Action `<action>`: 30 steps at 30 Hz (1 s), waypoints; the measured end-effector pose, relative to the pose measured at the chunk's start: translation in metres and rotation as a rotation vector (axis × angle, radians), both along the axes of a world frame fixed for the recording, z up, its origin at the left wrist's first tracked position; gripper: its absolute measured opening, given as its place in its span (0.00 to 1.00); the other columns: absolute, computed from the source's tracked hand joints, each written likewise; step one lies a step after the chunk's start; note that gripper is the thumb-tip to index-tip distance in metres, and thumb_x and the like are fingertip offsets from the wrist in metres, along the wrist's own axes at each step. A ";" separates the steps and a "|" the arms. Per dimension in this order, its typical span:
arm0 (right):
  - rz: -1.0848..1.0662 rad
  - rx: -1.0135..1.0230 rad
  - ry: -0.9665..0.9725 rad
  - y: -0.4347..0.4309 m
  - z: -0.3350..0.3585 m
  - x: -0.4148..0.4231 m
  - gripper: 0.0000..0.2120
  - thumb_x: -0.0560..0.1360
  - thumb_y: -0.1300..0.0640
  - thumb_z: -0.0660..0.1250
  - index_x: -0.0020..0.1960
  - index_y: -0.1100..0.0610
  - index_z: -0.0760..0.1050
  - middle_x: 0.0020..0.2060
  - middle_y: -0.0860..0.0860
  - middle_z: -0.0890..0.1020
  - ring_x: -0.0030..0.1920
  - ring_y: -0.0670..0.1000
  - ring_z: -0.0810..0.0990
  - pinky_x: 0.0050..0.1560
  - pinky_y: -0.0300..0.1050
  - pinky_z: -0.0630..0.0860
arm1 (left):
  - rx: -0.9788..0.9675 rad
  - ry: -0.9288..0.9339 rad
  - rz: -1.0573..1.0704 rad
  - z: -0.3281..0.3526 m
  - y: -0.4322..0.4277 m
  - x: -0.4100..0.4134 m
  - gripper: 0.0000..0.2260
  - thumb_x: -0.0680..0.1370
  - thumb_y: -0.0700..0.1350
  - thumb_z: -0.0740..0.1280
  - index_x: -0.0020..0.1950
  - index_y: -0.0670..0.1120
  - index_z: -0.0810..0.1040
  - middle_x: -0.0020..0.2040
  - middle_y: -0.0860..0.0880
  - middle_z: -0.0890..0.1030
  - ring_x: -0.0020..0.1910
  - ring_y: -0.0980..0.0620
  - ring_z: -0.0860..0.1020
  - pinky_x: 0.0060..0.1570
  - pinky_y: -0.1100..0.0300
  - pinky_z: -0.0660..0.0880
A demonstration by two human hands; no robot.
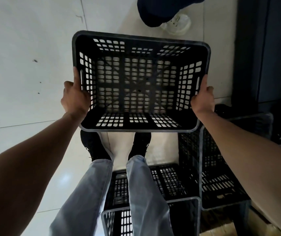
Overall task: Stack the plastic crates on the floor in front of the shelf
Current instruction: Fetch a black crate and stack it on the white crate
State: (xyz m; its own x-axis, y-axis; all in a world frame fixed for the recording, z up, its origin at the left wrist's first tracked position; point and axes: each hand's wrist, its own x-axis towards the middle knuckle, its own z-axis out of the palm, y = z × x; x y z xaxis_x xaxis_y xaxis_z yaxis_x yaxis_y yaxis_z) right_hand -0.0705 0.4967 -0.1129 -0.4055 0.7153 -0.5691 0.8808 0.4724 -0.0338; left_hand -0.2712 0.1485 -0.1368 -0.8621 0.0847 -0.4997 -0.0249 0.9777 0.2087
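Aloft, crate (139,86) between hands (76,97); leftward floor (34,48) seemingly open.

Dim, wide-angle bending at edges, soft glare on the floor (65,178), slight blur

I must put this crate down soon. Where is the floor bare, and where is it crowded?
Bare tiles lie left of the held crate and the legs. Right is crowded: crates beside the dark shelf; a white shoe ahead.
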 end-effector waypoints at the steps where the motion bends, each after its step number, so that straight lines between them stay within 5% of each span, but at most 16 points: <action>1: 0.017 0.010 -0.013 0.001 -0.001 0.001 0.42 0.78 0.64 0.64 0.81 0.50 0.41 0.64 0.64 0.68 0.54 0.65 0.77 0.54 0.53 0.75 | -0.016 0.017 -0.007 0.000 -0.001 0.000 0.33 0.77 0.46 0.58 0.78 0.61 0.47 0.57 0.38 0.72 0.51 0.34 0.76 0.48 0.41 0.73; 9: 0.124 0.077 -0.063 -0.002 0.003 0.003 0.44 0.76 0.61 0.68 0.81 0.52 0.42 0.62 0.64 0.69 0.53 0.65 0.76 0.52 0.56 0.76 | -0.079 0.015 -0.033 0.001 -0.004 -0.006 0.36 0.75 0.39 0.61 0.78 0.59 0.49 0.56 0.37 0.70 0.46 0.34 0.75 0.43 0.46 0.70; 16: 0.217 0.064 -0.074 -0.014 0.031 -0.014 0.44 0.76 0.62 0.68 0.81 0.52 0.44 0.63 0.63 0.69 0.55 0.63 0.77 0.53 0.53 0.76 | -0.138 -0.026 0.014 0.027 -0.027 -0.008 0.33 0.78 0.44 0.61 0.77 0.60 0.49 0.59 0.35 0.70 0.55 0.31 0.73 0.53 0.39 0.71; 23: 0.308 0.041 -0.068 -0.053 0.090 -0.042 0.43 0.75 0.58 0.69 0.80 0.49 0.46 0.57 0.62 0.72 0.51 0.64 0.78 0.44 0.49 0.71 | -0.150 -0.087 0.075 0.093 -0.091 0.004 0.36 0.77 0.39 0.62 0.78 0.60 0.49 0.56 0.35 0.71 0.50 0.32 0.75 0.45 0.42 0.71; 30: 0.448 -0.009 -0.019 -0.119 0.177 -0.093 0.37 0.76 0.53 0.66 0.78 0.47 0.50 0.52 0.61 0.74 0.49 0.65 0.79 0.51 0.55 0.77 | -0.152 -0.103 0.257 0.191 -0.181 0.018 0.34 0.77 0.37 0.61 0.78 0.58 0.51 0.57 0.36 0.71 0.52 0.34 0.75 0.49 0.41 0.72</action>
